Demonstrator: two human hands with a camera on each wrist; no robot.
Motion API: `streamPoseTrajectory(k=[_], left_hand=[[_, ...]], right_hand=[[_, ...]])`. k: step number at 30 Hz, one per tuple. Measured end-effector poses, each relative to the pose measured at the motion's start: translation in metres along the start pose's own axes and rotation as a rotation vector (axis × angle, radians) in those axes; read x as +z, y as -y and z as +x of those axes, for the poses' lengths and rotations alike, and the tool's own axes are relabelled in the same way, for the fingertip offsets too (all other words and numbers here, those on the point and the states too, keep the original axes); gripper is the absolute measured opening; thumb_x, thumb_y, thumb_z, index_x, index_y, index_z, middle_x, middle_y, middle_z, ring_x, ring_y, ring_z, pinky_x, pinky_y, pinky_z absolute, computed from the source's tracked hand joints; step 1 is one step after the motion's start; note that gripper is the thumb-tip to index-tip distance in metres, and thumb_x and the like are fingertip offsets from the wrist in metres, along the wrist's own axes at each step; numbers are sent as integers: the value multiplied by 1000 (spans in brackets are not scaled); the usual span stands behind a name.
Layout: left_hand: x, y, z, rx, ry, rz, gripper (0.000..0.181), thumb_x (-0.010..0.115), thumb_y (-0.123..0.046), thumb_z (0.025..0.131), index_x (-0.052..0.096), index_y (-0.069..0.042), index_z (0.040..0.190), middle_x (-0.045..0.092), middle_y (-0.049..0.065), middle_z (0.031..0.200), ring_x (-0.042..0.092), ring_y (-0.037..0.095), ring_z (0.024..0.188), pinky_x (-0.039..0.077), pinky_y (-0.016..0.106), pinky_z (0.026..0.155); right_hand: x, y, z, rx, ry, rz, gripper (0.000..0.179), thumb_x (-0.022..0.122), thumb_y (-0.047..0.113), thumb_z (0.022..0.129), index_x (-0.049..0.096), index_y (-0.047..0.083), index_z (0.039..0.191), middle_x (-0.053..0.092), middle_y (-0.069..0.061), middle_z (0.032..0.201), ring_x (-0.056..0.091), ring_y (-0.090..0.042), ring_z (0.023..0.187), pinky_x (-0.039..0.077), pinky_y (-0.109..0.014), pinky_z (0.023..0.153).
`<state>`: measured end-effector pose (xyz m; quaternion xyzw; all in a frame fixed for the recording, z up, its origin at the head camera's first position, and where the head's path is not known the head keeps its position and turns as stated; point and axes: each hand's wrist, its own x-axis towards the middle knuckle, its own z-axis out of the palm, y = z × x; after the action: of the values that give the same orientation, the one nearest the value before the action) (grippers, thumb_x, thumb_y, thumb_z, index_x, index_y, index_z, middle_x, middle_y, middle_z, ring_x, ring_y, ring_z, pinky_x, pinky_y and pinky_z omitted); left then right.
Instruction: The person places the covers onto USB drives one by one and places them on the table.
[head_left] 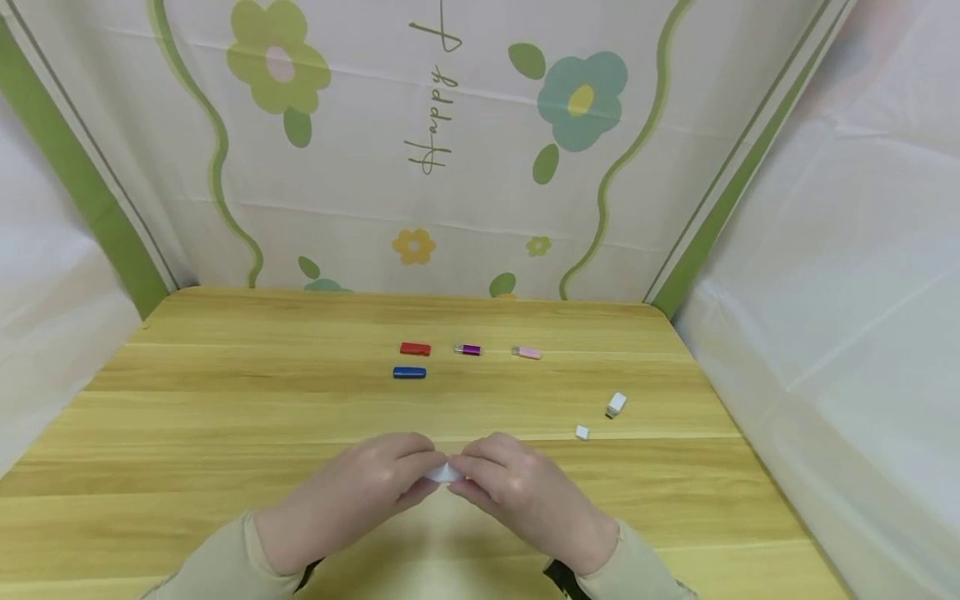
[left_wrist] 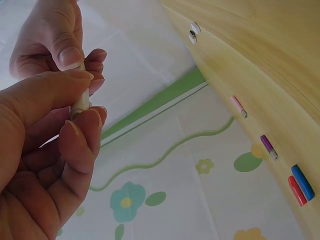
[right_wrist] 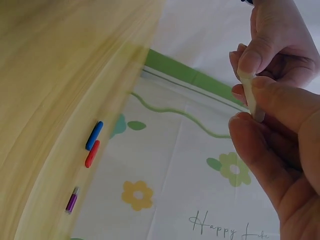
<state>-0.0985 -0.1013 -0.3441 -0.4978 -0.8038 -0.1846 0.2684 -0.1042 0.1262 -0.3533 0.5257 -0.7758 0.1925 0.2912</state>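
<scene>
My left hand (head_left: 371,482) and right hand (head_left: 521,490) meet above the front of the table. Between them they pinch a slim white USB stick (head_left: 444,473), one hand at each end. In the left wrist view the white stick (left_wrist: 83,97) shows between thumbs and fingertips; its ends are mostly covered. The right wrist view shows the same stick (right_wrist: 250,95) held slanted, clear of the tabletop. To the right on the table lie another white USB stick (head_left: 616,405), its dark plug bared, and a small white cap (head_left: 582,432).
Farther back on the wooden table (head_left: 225,400) lie a red USB stick (head_left: 416,349), a blue one (head_left: 409,372), a purple one (head_left: 468,350) and a pink one (head_left: 527,352). A flowered cloth (head_left: 480,192) hangs behind the table, with white cloth at both sides.
</scene>
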Motion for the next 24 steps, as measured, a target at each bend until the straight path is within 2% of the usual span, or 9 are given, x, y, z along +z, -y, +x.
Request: streamPoseTrajectory(k=[6,12,17,24], left_hand=[[15,17,10,-85,124,-118,19,83,-4,78,73,-3,93,65,-1,86,60,6,74,51,12,68],[39,46,24,-208,272,-225,21,82,0,79,74,-2,98,68,2,88,62,9,76,53,17,70],[60,75,46,-326,394,-279,23,80,1,80,75,-3,102,70,4,94,64,13,82,55,23,75],[89,123,73,-431,485,-348,17,76,3,84,76,-2,101,73,4,94,64,13,81,55,26,72]], right_hand=[[5,-18,-4,90,71,26,18,81,11,82,75,3,97,69,-1,90,65,-11,81,51,-12,75],[13,-46,-1,215,232,28,14,79,13,86,76,4,96,71,-2,86,64,-10,74,49,-11,66],[20,-82,4,331,359,86,12,75,10,89,75,2,99,71,-5,86,65,-10,71,48,-11,62],[36,-132,15,408,453,77,8,74,9,90,77,4,95,73,-4,85,66,-10,71,52,-21,64]])
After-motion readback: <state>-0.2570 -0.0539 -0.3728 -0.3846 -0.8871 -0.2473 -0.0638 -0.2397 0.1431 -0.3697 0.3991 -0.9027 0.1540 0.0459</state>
